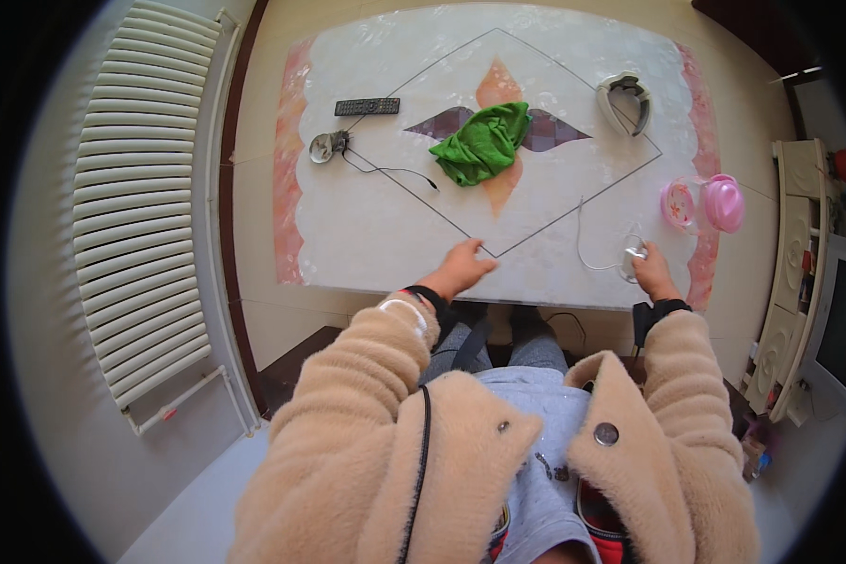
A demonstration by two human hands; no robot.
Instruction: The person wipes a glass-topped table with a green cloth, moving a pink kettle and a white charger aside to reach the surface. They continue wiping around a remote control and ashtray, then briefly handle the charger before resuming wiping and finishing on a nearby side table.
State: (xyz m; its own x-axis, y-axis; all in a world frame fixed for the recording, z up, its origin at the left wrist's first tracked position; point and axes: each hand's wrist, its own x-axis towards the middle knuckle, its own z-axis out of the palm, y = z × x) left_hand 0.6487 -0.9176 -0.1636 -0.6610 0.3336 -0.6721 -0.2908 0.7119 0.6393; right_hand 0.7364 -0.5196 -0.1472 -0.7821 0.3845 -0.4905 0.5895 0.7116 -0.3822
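Note:
My left hand (465,266) is over the near edge of the white patterned tabletop (367,244), fingers apart and holding nothing. My right hand (656,271) grips a small white object (630,258) with a white cord (583,254) lying on the table at the near right. Just above that hand is a pink container (677,207) beside a round pink piece (724,202). A crumpled green cloth (479,143) lies in the middle. At the back left are a black remote (367,105) and a small round object (324,147) with a black cable. A white U-shaped device (623,103) lies at the back right.
A white radiator (146,207) runs along the wall on the left. At the right, past the table, stand a cream cabinet (790,273) and a screen (835,320). Tiled floor (743,94) surrounds the table, and my legs are under its near edge.

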